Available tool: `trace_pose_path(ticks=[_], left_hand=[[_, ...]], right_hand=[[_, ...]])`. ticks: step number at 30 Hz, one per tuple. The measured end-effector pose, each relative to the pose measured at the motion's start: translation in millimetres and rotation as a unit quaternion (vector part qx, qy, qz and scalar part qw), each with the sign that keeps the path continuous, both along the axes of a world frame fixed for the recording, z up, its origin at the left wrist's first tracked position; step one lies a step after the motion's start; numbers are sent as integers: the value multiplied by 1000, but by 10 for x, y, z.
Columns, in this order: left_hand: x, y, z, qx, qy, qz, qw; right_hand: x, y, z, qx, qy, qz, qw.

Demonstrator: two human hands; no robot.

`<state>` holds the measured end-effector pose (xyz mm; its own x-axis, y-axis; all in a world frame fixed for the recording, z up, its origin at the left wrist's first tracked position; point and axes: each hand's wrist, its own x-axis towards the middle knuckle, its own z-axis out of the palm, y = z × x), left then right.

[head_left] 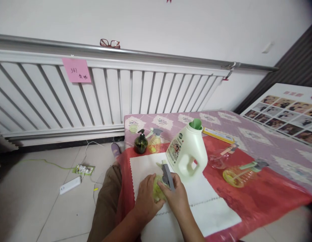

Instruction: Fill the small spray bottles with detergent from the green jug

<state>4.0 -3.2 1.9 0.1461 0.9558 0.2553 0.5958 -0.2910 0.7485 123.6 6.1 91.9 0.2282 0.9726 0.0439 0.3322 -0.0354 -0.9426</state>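
Between my two hands a small clear spray bottle (158, 193) with a yellowish tint stands over the white cloth (208, 208). My left hand (147, 196) wraps round the body of the bottle. Around the base of its grey trigger head (167, 174) my right hand (174, 193) is closed, thumb against the neck. Just behind, a large pale green detergent jug (182, 149) stands upright with a green piece (195, 123) in its mouth. A dark green pump bottle (141, 143) and a yellow spray bottle (154, 143) stand at the back left of the cloth.
Two more spray bottles lie on the red sheet (267, 188) to the right: a clear one (219, 159) and a yellow one (239, 176). A yellow-edged box (219, 135) lies behind the jug. The radiator (146, 90) runs along the wall; a power strip (83, 169) is on the floor.
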Motion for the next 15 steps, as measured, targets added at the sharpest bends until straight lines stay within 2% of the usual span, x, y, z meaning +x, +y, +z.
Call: trace_pose_path(ticks=[6,12,15], left_hand=[[-7,9,5,5,11,-1,1000],[-4,1,-7,7,8,-6,1000],[-1,-2,6,1,6,-5,1000]], right_hand=[[-18,-56,-27,7,9,-9,1000],[138,-107,-178,36,61,84,994],[176,-112,-244,37,80,91,992]])
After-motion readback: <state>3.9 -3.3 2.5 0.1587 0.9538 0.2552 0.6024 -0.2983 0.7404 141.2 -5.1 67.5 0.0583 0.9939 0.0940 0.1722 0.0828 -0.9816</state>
